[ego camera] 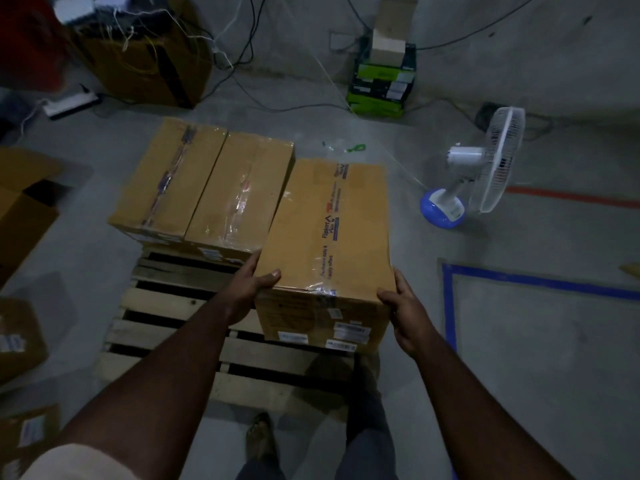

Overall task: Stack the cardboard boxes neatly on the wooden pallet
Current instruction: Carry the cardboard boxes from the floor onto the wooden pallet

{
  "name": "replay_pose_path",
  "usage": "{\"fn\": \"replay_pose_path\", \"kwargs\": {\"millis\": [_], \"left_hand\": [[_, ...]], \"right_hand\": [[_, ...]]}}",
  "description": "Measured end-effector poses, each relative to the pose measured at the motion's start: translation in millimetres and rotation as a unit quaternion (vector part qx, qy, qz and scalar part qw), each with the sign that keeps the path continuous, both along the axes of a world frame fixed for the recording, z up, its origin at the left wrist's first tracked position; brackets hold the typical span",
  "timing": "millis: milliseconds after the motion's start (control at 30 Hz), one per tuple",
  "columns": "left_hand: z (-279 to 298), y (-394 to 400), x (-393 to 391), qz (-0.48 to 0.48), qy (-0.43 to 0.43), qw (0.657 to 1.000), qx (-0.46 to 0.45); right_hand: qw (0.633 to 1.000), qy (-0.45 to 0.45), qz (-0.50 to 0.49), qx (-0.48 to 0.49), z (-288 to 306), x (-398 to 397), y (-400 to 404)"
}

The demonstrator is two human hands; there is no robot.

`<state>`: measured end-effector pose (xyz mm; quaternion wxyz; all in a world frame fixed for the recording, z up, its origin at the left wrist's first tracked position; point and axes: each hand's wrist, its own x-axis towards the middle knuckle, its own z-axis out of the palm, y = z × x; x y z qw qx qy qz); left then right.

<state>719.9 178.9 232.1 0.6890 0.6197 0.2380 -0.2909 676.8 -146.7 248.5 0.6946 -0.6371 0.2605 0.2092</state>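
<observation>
Leftmost, an open cardboard carton (24, 209) sits at the frame edge with its flaps up; its inside is too dark to tell what it holds. Below it, two sealed labelled boxes (19, 337) rest on the concrete floor (519, 358). At upper left a large brown carton (145, 64) carries a tangle of white and black cables (138, 19), and a white power strip (71, 103) lies on the floor beside it.

Moving toward the middle, the wooden pallet (166, 327) lies flat on the floor. Two taped cardboard boxes (201, 185) stand side by side on its far end, touching each other along their long sides, both closed with clear tape.

The left hand (251, 289) grips the near left corner of a third cardboard box (325, 237), thumb curled over the top edge and the other fingers hidden along the side. This box is sealed with printed tape down its middle, carries white labels on its near face, and stands just right of the two stacked boxes, its far left edge against them and its near end over the pallet slats. The right hand (403, 313) holds the near right corner, thumb on the top edge and fingers wrapped down the side.

Behind, green-and-black packages (381, 88) are piled against the wall with a pale open box (389, 32) on top. Farther right stands a white table fan (485, 164) on a blue base, then blue tape (536, 280) marking the floor.
</observation>
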Motion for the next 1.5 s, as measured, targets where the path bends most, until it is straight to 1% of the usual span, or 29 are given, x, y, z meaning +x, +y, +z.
{"fn": "replay_pose_path", "kwargs": {"millis": [67,167,267,333,500,567,633,667,700,733,767,800,833,867,900,933,967,1000,1033,1067,1133,1200,1233,1333,1400,1500], "left_hand": [[-24,-12,27,0.013,0.007,1.0,0.008],[-61,-30,73,0.02,-0.009,0.999,0.044],[-99,-39,119,0.009,-0.022,0.997,0.079],[-128,-35,144,-0.004,-0.031,0.996,0.085],[-197,-14,186,-0.025,-0.042,0.992,0.114],[-220,-8,197,-0.037,-0.059,0.986,0.152],[-242,-2,204,-0.058,-0.056,0.966,0.245],[-252,1,207,-0.09,-0.059,0.95,0.294],[-261,0,211,-0.147,-0.072,0.931,0.327],[-268,-8,216,-0.218,-0.095,0.911,0.336],[-276,-18,219,-0.277,-0.115,0.897,0.325],[-285,-31,220,-0.298,-0.132,0.892,0.314],[-295,-41,220,-0.276,-0.147,0.894,0.32],[-301,-48,221,-0.215,-0.165,0.895,0.353],[-311,-46,222,-0.142,-0.174,0.889,0.398],[-317,-38,223,-0.096,-0.159,0.876,0.445],[-324,-26,222,-0.087,-0.124,0.862,0.483],[-329,-10,221,-0.115,-0.074,0.847,0.513],[-334,5,217,-0.165,-0.028,0.831,0.531],[-335,16,212,-0.221,0.003,0.819,0.529],[-337,32,200,-0.325,0.027,0.799,0.505],[-338,41,192,-0.377,0.007,0.772,0.513],[-340,45,190,-0.375,-0.008,0.766,0.523],[-342,40,188,-0.33,-0.05,0.775,0.537],[-344,35,189,-0.308,-0.057,0.775,0.548],[-345,32,189,-0.305,-0.051,0.767,0.562]], "right_hand": [[1.0,0.012,0.006,-0.003,-22,32,-13],[0.999,0.028,0.002,0.018,-59,81,-28],[0.999,0.049,0.0,0.023,-108,125,-36],[0.998,0.055,0.003,0.027,-143,150,-36],[0.999,0.025,0.01,0.027,-218,196,-23],[0.999,0.011,0.019,0.024,-247,206,-15],[1.0,0.004,0.025,0.016,-277,210,-7],[0.999,0.007,0.03,0.014,-292,210,-2],[0.999,0.009,0.041,0.012,-305,210,4],[0.998,0.006,0.056,0.011,-314,209,11],[0.998,0.0,0.069,0.008,-324,207,18],[0.997,-0.005,0.077,-0.001,-332,205,23],[0.997,-0.001,0.073,-0.008,-340,204,28],[0.998,0.001,0.068,-0.018,-347,202,31],[0.997,-0.001,0.07,-0.029,-352,200,32],[0.996,-0.005,0.078,-0.038,-356,199,33],[0.995,-0.008,0.088,-0.042,-360,200,32],[0.994,-0.006,0.105,-0.044,-361,203,32],[0.991,0.002,0.128,-0.044,-361,205,33],[0.987,0.007,0.157,-0.04,-362,207,35],[0.977,-0.025,0.208,-0.031,-364,208,41],[0.971,-0.06,0.222,-0.072,-373,207,44],[0.969,-0.077,0.216,-0.088,-376,206,45],[0.966,-0.096,0.206,-0.121,-378,209,44],[0.964,-0.096,0.2,-0.145,-377,210,43],[0.963,-0.105,0.197,-0.149,-380,211,41]]}}
